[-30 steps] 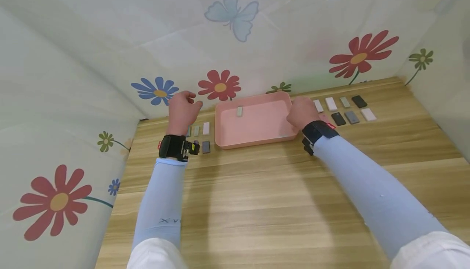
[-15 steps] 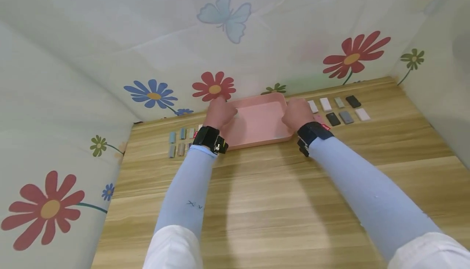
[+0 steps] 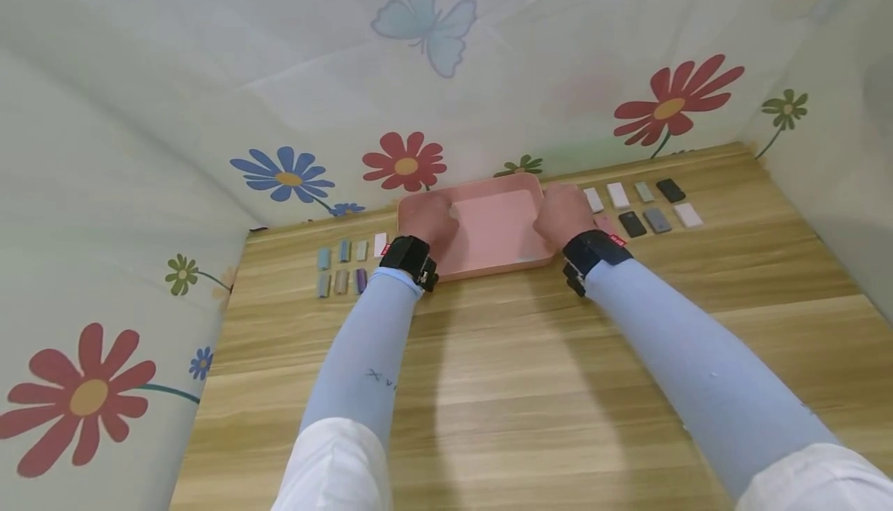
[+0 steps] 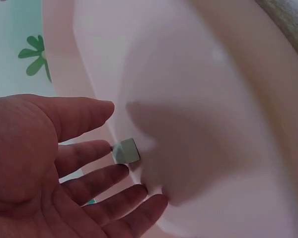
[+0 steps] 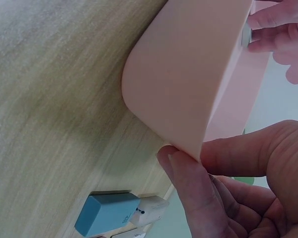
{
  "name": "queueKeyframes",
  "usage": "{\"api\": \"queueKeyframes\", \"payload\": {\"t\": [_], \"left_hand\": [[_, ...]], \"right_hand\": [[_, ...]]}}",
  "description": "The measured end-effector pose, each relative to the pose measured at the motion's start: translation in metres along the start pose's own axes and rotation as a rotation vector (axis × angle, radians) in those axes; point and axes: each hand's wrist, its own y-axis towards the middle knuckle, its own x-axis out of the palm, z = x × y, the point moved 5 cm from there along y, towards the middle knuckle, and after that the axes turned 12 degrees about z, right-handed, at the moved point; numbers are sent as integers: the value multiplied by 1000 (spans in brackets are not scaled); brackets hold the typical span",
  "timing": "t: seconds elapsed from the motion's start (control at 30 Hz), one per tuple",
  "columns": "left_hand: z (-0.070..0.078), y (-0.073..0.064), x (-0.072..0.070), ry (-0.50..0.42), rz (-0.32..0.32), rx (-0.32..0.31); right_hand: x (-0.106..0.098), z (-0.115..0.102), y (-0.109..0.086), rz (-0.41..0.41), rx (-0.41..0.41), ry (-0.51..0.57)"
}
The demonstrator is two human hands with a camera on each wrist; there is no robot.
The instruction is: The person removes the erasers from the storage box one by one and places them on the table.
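A pink tray [image 3: 498, 224] lies near the back of the wooden table. My right hand [image 3: 563, 218] grips its right end; in the right wrist view the thumb and fingers [image 5: 193, 183] pinch the rim at a corner. Inside the left part of the tray my left hand [image 3: 429, 222] reaches down, palm facing a small pale green block [image 4: 126, 150]. Its index and middle fingers are nearly straight, their tips right at the block, while the thumb stands apart from it. From the head view the left hand hides this block.
Left of the tray several small blocks [image 3: 341, 281] lie in two rows. Right of it more blocks [image 3: 632, 223] form two rows, among them a blue one [image 5: 107, 213] near the tray's corner. A flower-patterned sheet [image 3: 558, 100] rises behind and beside the table.
My left hand has moved right, from above the blocks left of the tray into the tray, over the pale green block. The right hand keeps its grip on the tray's right end.
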Motion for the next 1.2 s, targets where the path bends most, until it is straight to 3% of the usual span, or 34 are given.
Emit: {"api": "queueKeyframes", "payload": {"t": [0.13,0.3,0.63,0.83,1.0,1.2], "left_hand": [[5,-3,3,-115,-28,1],[14,-8,1,-130,-20,31],[51,-34,-1,-50,-20,284],[62,-49,-3,-86,-88,330],[50,-57,-15,-167,-99,312],[-1,-69,-50,-336,-22,149]], "right_hand": [[1,1,1,-4,6,6],[1,1,0,1,9,3],[1,1,0,-3,7,6],[0,2,2,5,4,10],[0,3,2,5,2,0],[0,2,1,2,-14,-1]]}}
